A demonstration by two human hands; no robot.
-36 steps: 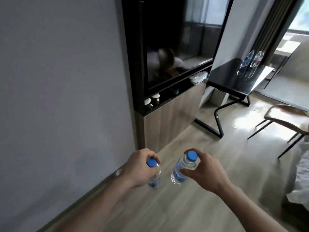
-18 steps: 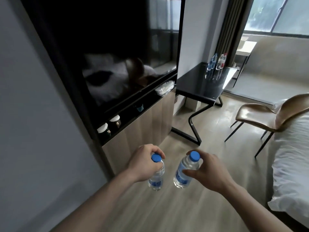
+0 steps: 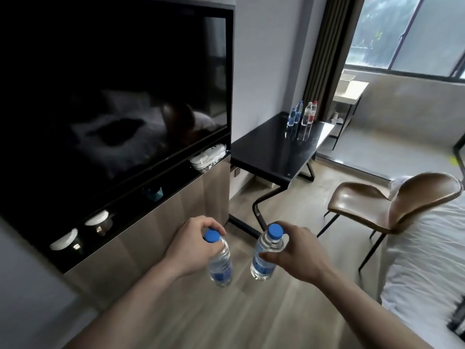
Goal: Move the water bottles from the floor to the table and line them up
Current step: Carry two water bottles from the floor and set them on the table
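My left hand (image 3: 192,245) grips a clear, blue-capped water bottle (image 3: 221,267) by its neck, held upright above the wooden floor. A second blue-capped bottle (image 3: 265,255) hangs in my right hand (image 3: 292,255), fingers wrapped around its shoulder. Both bottles sit side by side in the lower middle of the view, a short gap between them. Ahead stands the black table (image 3: 271,152). At its far end several bottles (image 3: 302,113) stand in a row, some with blue caps and some with red.
A TV cabinet (image 3: 156,222) with a large dark screen (image 3: 113,96) runs along the left. A brown chair (image 3: 392,205) stands right of the table, and a white bed (image 3: 427,260) fills the right edge. Open wooden floor (image 3: 289,207) leads to the table.
The view has swung right and moved forward along the cabinet, so the table looks nearer and more central. Both hands keep the same hold on their bottles.
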